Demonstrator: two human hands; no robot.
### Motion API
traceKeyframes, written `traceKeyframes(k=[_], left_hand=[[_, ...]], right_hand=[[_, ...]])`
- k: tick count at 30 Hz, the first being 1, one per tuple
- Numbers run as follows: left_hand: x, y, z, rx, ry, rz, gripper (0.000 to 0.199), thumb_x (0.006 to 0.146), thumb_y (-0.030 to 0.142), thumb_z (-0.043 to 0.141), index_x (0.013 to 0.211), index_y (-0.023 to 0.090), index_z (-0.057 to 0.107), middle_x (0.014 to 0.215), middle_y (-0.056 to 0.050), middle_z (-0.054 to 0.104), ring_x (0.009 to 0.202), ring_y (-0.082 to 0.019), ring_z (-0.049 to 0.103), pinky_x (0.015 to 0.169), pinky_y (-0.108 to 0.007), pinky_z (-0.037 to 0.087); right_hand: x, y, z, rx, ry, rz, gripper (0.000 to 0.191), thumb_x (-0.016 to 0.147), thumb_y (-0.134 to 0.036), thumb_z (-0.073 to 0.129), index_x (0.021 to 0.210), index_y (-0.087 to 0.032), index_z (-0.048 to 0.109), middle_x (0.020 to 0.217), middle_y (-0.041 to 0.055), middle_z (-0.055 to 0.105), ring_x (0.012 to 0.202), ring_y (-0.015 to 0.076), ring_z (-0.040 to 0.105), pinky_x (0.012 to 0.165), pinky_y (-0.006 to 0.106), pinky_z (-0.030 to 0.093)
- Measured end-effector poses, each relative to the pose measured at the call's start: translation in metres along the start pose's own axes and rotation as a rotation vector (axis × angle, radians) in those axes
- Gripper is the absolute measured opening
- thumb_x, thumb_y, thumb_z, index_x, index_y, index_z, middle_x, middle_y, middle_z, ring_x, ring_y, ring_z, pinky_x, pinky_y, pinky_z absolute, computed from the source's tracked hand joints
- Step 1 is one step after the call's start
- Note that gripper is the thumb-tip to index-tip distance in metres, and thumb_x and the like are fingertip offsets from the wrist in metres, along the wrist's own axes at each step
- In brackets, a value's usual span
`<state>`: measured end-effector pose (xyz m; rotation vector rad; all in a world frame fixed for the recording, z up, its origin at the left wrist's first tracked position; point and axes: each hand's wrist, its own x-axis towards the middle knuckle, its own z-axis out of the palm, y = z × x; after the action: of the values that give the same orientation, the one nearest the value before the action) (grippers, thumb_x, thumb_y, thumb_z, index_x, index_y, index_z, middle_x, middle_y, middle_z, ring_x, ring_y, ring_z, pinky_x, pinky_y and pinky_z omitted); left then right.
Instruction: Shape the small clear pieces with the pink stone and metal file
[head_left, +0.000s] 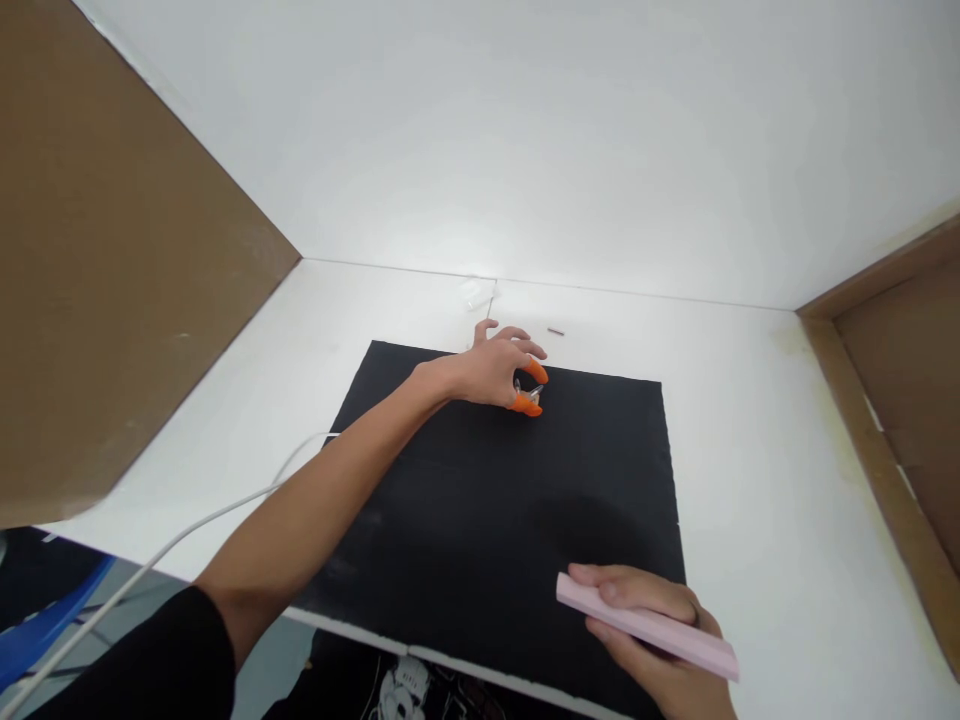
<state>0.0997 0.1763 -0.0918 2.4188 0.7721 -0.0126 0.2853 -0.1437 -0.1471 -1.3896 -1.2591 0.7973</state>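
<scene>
- Pink bar (649, 627): slanted lengthwise from upper left to lower right, clasped between digits of the right hand (660, 600).
- Left hand (495, 370): curled about metal prongs (535, 393); grip could not be told.

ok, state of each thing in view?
Mat: flat
Left hand: over mat
Orange covers: on left thumb and index
Metal piece: between those fingertips, grip unclear
Right hand: closed round bar
Pink bar: held, slanted
Rod: lying behind mat
Clear wrapper: lying flat
Cable: slack, curved
</scene>
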Motion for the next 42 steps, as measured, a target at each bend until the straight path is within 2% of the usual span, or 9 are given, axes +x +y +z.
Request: traceKeyframes(k=[4,8,11,16,19,28,32,37,42], left_hand=[[0.004,-0.003,0.002,0.012,-0.016,0.013,0.019,0.085,0.047,0.088,0.095,0.031,0.088,0.154,-0.006,0.073,0.159,-0.04,0.046,0.133,-0.071,0.003],[0.004,-0.003,0.006,0.018,0.01,0.019,0.018,0.085,0.048,0.087,0.088,0.03,0.087,0.149,-0.006,0.075,0.156,-0.04,0.047,0.133,-0.071,0.0],[0.003,-0.004,0.009,0.017,0.029,0.029,0.015,0.086,0.046,0.087,0.085,0.031,0.087,0.142,-0.004,0.079,0.152,-0.038,0.051,0.133,-0.07,0.001],[0.001,-0.005,0.013,0.032,0.081,0.05,0.023,0.087,0.049,0.088,0.077,0.028,0.085,0.136,-0.004,0.082,0.151,-0.038,0.053,0.132,-0.071,0.004],[0.0,-0.006,0.017,0.053,0.115,0.078,0.026,0.09,0.049,0.087,0.074,0.028,0.084,0.13,-0.003,0.084,0.149,-0.037,0.056,0.133,-0.069,0.004],[-0.002,-0.005,0.023,0.145,0.195,0.186,0.033,0.091,0.044,0.089,0.065,0.026,0.079,0.116,-0.003,0.088,0.139,-0.035,0.063,0.132,-0.065,0.008],[-0.004,-0.006,0.027,0.193,0.235,0.238,0.03,0.095,0.036,0.085,0.066,0.027,0.081,0.114,-0.002,0.089,0.136,-0.034,0.065,0.132,-0.064,0.009],[-0.006,-0.008,0.031,0.258,0.27,0.291,0.021,0.088,0.011,0.083,0.071,0.025,0.082,0.113,-0.001,0.089,0.132,-0.031,0.066,0.13,-0.064,0.013],[-0.016,0.004,0.031,0.312,0.345,0.333,0.021,0.093,0.014,0.081,0.074,0.024,0.081,0.118,-0.001,0.088,0.133,-0.031,0.066,0.128,-0.062,0.018]], right_hand=[[0.0,0.006,-0.003,0.002,-0.008,-0.021,0.017,0.092,-0.031,0.089,0.106,-0.03,0.079,0.107,0.0033,0.089,0.097,0.0251,0.088,0.089,0.034,0.075],[0.002,0.011,-0.005,-0.002,-0.035,-0.051,0.016,0.093,-0.035,0.089,0.106,-0.031,0.079,0.105,0.0014,0.089,0.094,0.0238,0.088,0.086,0.031,0.075],[0.001,0.01,-0.005,-0.024,-0.039,-0.016,0.017,0.093,-0.037,0.089,0.106,-0.031,0.079,0.107,0.0014,0.089,0.098,0.0232,0.088,0.088,0.029,0.074],[0.0,0.007,-0.003,-0.054,-0.039,0.033,0.017,0.093,-0.039,0.09,0.104,-0.031,0.08,0.107,0.0027,0.089,0.1,0.025,0.087,0.091,0.034,0.074],[0.001,0.007,-0.002,-0.062,-0.048,0.031,0.017,0.094,-0.04,0.089,0.104,-0.031,0.08,0.107,0.0028,0.089,0.1,0.0244,0.088,0.091,0.032,0.074],[0.006,0.013,0.003,-0.048,-0.086,-0.041,0.014,0.096,-0.036,0.085,0.108,-0.031,0.079,0.108,0.0024,0.089,0.097,0.0241,0.088,0.089,0.03,0.074],[0.006,0.012,0.005,-0.049,-0.085,-0.033,0.014,0.096,-0.036,0.086,0.107,-0.03,0.079,0.107,0.0037,0.089,0.097,0.0258,0.088,0.09,0.032,0.074],[0.005,0.011,0.007,-0.054,-0.074,-0.023,0.014,0.095,-0.036,0.087,0.104,-0.03,0.08,0.105,0.0041,0.089,0.094,0.026,0.089,0.088,0.032,0.074],[0.002,0.01,0.006,-0.064,-0.075,-0.02,0.014,0.093,-0.035,0.088,0.104,-0.031,0.081,0.105,0.0028,0.089,0.093,0.0257,0.089,0.087,0.032,0.074]])
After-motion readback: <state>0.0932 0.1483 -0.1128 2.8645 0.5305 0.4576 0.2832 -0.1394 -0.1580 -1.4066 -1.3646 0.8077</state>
